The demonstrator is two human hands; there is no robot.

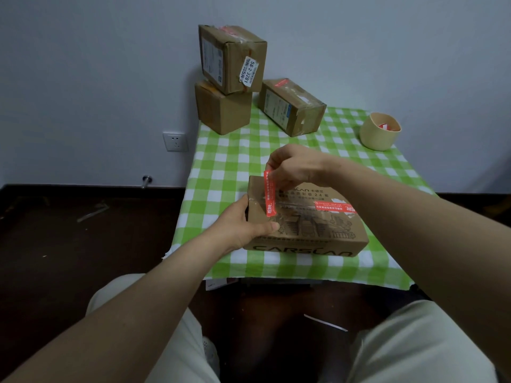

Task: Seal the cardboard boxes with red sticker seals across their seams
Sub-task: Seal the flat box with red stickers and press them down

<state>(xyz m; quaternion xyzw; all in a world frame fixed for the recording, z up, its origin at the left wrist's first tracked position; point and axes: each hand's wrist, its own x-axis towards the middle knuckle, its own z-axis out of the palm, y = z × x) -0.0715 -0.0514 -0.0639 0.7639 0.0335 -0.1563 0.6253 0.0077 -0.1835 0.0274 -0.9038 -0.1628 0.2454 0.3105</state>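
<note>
My left hand (246, 225) grips the left end of the cardboard box (309, 230) on the checked cloth (221, 167). My right hand (293, 167) pinches the upper end of a red sticker seal (270, 194) lying across the seam.

My left hand (246, 226) grips the 9 o'clock end of the flat brown printed cardboard box (318, 233) on the green-and-white checked cloth (221, 167). My right hand (297, 167) pinches the top of a long red sticker strip (270, 193), its bottom end on the lid. A second red sticker (334, 207) lies towards 3 o'clock.
</note>
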